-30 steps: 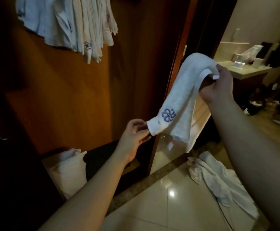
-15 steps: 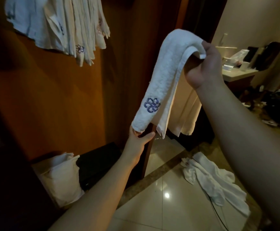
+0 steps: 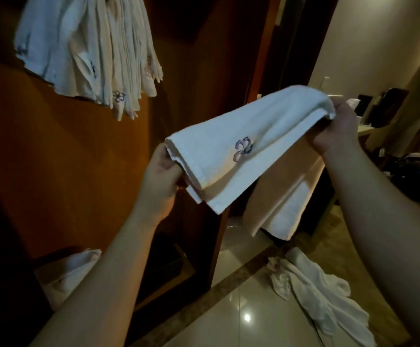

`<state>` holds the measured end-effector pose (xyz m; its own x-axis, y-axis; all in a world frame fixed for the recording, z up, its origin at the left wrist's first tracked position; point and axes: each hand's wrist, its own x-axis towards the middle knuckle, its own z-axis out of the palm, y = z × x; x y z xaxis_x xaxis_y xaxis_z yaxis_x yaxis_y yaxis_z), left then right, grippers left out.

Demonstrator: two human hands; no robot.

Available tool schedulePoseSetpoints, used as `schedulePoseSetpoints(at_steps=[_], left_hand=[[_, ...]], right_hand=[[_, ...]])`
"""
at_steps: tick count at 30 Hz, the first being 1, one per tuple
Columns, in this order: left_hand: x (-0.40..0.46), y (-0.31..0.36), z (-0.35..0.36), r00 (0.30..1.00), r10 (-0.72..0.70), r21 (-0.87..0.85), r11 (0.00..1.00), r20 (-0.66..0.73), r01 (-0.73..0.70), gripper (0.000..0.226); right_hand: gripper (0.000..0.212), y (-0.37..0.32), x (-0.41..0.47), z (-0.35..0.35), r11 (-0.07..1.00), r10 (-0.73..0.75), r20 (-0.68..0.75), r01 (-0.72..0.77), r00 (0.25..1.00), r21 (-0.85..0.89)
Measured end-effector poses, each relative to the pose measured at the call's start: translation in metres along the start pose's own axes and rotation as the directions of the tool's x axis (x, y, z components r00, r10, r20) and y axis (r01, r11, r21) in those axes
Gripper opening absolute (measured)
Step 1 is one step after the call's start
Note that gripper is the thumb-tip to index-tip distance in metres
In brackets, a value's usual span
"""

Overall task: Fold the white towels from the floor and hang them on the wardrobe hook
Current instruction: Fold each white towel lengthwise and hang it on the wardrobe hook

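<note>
Dim hotel-style room, wooden wardrobe (image 3: 61,151) at left, glossy tiled floor (image 3: 229,326) below. Folded white towel (image 3: 249,146) stretched in mid-air between both hands, slanting up from lower left to upper right, in front of the wardrobe's edge. Left hand (image 3: 161,179) gripping the lower end, fingers curled around the stacked layers. Right hand (image 3: 339,131) pinching the upper folded end. Embroidered blue flower-like emblem (image 3: 243,149) showing on the towel's upper face; no readable lettering. Bunch of hung white towels (image 3: 89,51) dangling at upper left against the wardrobe, some bearing the same emblem. Crumpled white towel (image 3: 316,296) lying on the floor at lower right. Pale bag (image 3: 71,274) low down inside the wardrobe.
</note>
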<state>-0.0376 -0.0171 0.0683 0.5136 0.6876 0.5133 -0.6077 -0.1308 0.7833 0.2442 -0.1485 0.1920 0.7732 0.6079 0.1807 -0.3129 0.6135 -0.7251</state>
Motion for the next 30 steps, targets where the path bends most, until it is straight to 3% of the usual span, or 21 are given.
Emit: schedulePoseSetpoints(at_steps=[3, 7, 12, 17, 21, 23, 25, 27, 30], left_hand=[[-0.002, 0.028, -0.014, 0.996, 0.075, 0.088, 0.993, 0.052, -0.08, 0.044], [-0.007, 0.032, -0.03, 0.99, 0.097, 0.132, 0.985, 0.101, -0.11, 0.032], [-0.011, 0.01, -0.054, 0.99, -0.107, 0.152, 0.981, -0.088, 0.12, 0.045], [-0.028, 0.0, -0.073, 0.994, -0.113, 0.227, 0.968, 0.002, 0.11, 0.037], [-0.044, 0.001, -0.069, 0.993, -0.104, 0.245, 0.963, -0.047, 0.113, 0.033], [-0.05, 0.007, -0.068, 0.997, -0.026, 0.178, 0.983, -0.07, 0.038, 0.026], [-0.052, 0.013, -0.067, 0.999, 0.044, 0.214, 0.976, -0.028, -0.037, 0.025], [-0.053, 0.005, -0.067, 0.998, -0.057, 0.288, 0.955, -0.033, 0.064, 0.035], [-0.058, -0.017, -0.07, 0.929, -0.301, 0.277, 0.893, -0.215, 0.354, 0.048]], right_hand=[[0.035, 0.013, 0.002, -0.02, 0.989, 0.135, -0.052, -0.137, 0.99, -0.048], [0.044, 0.03, 0.001, -0.034, 0.982, 0.186, -0.051, -0.187, 0.981, -0.02], [0.041, 0.057, -0.009, -0.034, 0.971, 0.229, -0.129, -0.235, 0.965, -0.035], [0.044, 0.078, -0.012, -0.041, 0.968, 0.242, -0.174, -0.249, 0.955, -0.017], [0.043, 0.085, -0.013, -0.037, 0.967, 0.252, -0.049, -0.249, 0.967, 0.054], [0.044, 0.082, -0.013, -0.034, 0.963, 0.245, 0.04, -0.248, 0.969, 0.109], [0.044, 0.078, -0.011, -0.029, 0.96, 0.221, 0.098, -0.234, 0.97, 0.155], [0.046, 0.08, -0.012, -0.024, 0.959, 0.228, 0.102, -0.242, 0.968, 0.149], [0.045, 0.095, -0.018, -0.025, 0.948, 0.299, 0.028, -0.3, 0.954, 0.11]])
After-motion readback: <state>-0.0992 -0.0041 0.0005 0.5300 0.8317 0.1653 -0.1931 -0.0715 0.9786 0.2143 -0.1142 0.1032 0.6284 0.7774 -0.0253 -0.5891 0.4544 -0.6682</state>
